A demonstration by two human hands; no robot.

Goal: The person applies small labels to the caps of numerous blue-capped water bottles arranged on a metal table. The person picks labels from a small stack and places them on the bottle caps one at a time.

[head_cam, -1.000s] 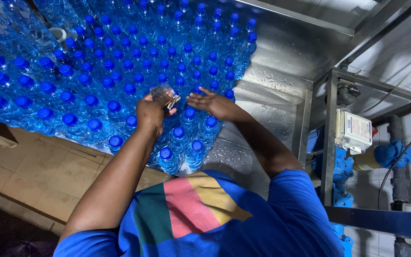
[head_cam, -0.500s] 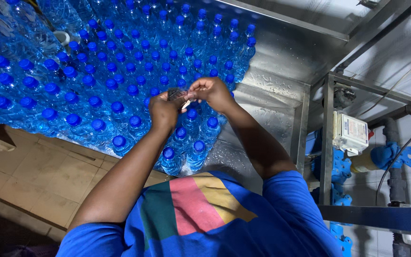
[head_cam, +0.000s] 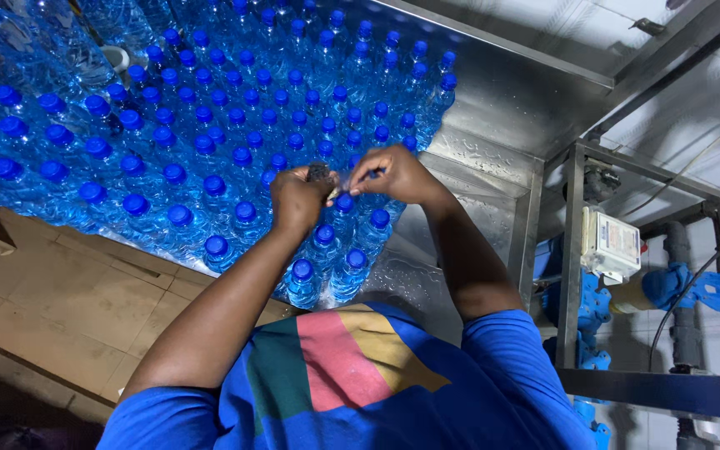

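Over the steel bench (head_cam: 493, 125), left hand (head_cam: 300, 198) and right hand (head_cam: 393, 173) meet, both pinching a small clear seal (head_cam: 332, 193) above a blue-capped water bottle (head_cam: 344, 204) among packed bottles (head_cam: 177, 142).

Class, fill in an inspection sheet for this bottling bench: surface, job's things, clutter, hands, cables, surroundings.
Surface: wet steel table.
Job's things: blue-capped bottles packed upright in rows; small item pinched between both hands, too small to tell.
Clutter: white cup among the bottles.
Hands: left hand and right hand meet above the near bottles.
Cables: black cable at right.
Surroundings: steel frame, white box, blue pipe fittings, tiled floor.
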